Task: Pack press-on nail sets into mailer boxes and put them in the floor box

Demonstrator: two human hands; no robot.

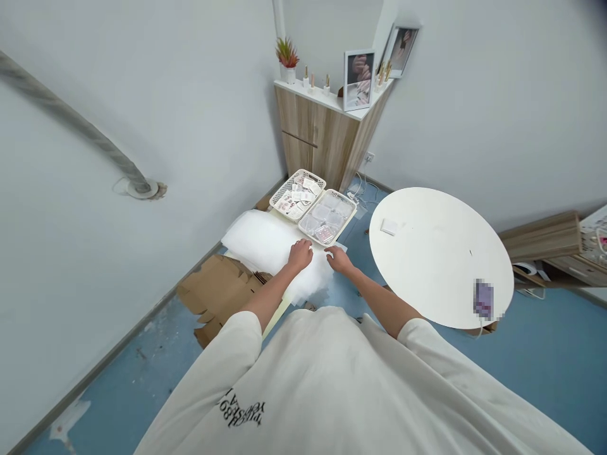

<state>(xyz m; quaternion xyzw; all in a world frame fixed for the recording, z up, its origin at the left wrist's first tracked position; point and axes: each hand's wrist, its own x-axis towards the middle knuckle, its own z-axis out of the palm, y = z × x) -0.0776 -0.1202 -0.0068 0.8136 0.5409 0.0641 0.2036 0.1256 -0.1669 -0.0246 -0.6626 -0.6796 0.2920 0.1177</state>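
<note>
My left hand (300, 254) is over the white padded sheet (265, 237), just in front of the near basket. Its fingers are loosely bent and apart, with nothing visible in them. On the other side, my right hand (337, 259) reaches toward the near corner of the same basket, its fingers a little curled and nothing seen between them. That white basket (353, 213) holds several clear flat packs (324, 215). A second white basket (275, 197) beside it is filled with small printed cards or packets (298, 197). Whether either hand touches the basket I cannot tell.
Flattened cardboard (218, 291) lies at the left by the wall. A round white table (436, 253) stands at the right, bearing a small white square item (389, 227) and a blurred-out phone-like object (484, 299). Behind the baskets is a wooden cabinet (327, 139) with cables (363, 189) beside it.
</note>
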